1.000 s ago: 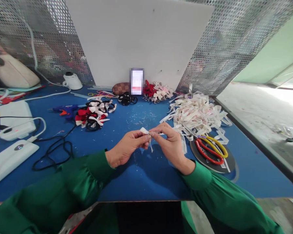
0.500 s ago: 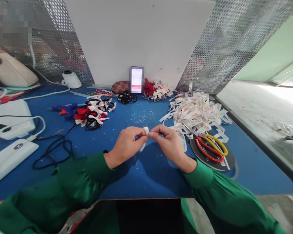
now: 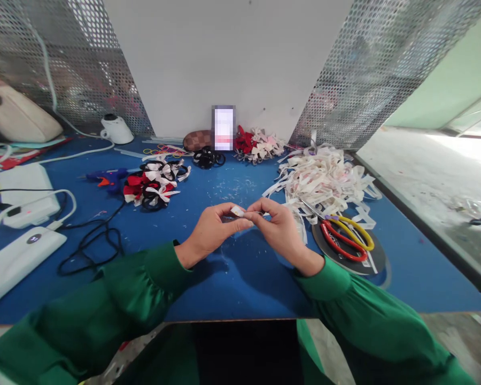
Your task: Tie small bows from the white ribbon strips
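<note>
Close together over the middle of the blue table, my left hand (image 3: 213,231) and my right hand (image 3: 278,227) both pinch a small white ribbon piece (image 3: 238,210). The fingertips of the two hands nearly meet and cover much of the ribbon. Just beyond my right hand lies a big heap of white ribbon strips (image 3: 324,179). Scissors (image 3: 347,238) with red and yellow handles rest on a dark round spool (image 3: 372,256) to the right.
At the left are hair ties with red and white bows (image 3: 156,184), a blue glue gun (image 3: 108,179), a black cable (image 3: 92,240) and a white power bank (image 3: 22,262). A phone (image 3: 223,127) stands at the back between a checkered pouch (image 3: 196,140) and more bows (image 3: 258,145).
The white ribbon piece has turned in my fingers; its tail no longer hangs below my left hand. My left thumb now stretches across toward the right fingertips.
</note>
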Action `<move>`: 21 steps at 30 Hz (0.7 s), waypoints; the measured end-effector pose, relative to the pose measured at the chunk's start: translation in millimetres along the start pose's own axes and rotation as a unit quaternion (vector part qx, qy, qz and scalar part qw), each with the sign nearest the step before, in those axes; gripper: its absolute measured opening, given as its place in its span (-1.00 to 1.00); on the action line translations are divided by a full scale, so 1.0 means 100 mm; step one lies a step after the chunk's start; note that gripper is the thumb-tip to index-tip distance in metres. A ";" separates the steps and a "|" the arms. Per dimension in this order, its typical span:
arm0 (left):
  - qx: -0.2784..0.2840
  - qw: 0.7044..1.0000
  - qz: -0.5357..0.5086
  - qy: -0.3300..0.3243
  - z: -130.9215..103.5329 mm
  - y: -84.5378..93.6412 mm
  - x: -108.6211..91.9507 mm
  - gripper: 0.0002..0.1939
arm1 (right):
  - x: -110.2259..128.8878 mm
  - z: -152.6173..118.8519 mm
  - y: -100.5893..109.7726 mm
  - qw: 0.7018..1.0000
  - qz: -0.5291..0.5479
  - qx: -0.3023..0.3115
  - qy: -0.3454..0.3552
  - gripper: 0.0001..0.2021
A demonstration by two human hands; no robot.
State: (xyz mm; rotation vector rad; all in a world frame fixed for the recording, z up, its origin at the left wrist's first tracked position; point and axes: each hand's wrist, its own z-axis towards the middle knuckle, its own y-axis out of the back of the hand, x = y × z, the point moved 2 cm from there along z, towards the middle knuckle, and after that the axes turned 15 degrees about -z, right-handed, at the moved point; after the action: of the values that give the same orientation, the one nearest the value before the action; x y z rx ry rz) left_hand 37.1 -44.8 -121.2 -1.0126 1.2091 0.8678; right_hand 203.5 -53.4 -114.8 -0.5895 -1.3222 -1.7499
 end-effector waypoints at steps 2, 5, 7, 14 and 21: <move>-0.040 0.998 0.039 -0.018 -0.02 0.01 -0.04 -0.74 | 0.01 0.00 0.01 0.996 -0.064 -0.008 0.062 -0.87; -0.067 0.995 0.068 -0.018 -0.03 0.02 -0.09 -0.73 | 0.02 -0.01 0.02 0.988 -0.113 -0.020 0.102 -0.86; -0.063 0.997 0.050 0.002 -0.02 0.02 -0.11 -0.75 | 0.02 0.00 0.03 0.990 -0.116 -0.023 0.082 -0.85; -0.048 0.990 0.127 -0.047 -0.04 0.01 -0.17 -0.85 | -0.03 0.00 -0.02 0.977 0.139 0.096 -0.128 -0.72; -0.064 0.962 0.202 -0.171 -0.05 0.00 -0.11 -0.92 | -0.06 -0.04 -0.13 0.879 0.346 0.195 -0.262 -0.67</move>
State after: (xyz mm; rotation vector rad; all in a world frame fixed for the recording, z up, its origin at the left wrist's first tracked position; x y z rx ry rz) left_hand 33.4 -50.0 -110.3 -0.6848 1.0841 1.3956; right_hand 195.8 -53.7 -127.6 -1.1760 -1.5092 -0.7285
